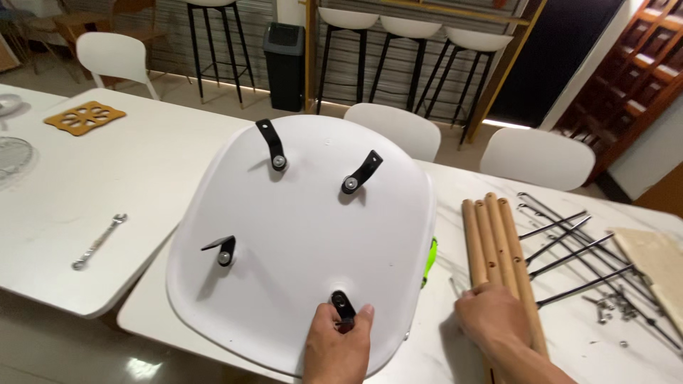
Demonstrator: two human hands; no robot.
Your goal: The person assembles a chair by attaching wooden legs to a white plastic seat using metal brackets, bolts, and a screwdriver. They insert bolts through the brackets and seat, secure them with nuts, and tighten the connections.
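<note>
White chair seat shell (pixel 306 235) lies upside down on the worktop (pixel 142 163), near the front edge. Left hand (pixel 338 345) has its grip pinched together on the nearest black bracket (pixel 343 309) — three more brackets sit farther up the shell. Right hand (pixel 494 320) is wrapped over the near ends of the wooden legs (pixel 498 249), just right of the shell. Black metal rods (pixel 576 249) and loose screws (pixel 615 306) lie further right — a wrench (pixel 98 242) sits far left.

There is only one view, from a camera on the person's head. It looks forward and down, from close above, at the white table (pixel 107 171). It reaches the stools (pixel 213 43) at the far wall.
</note>
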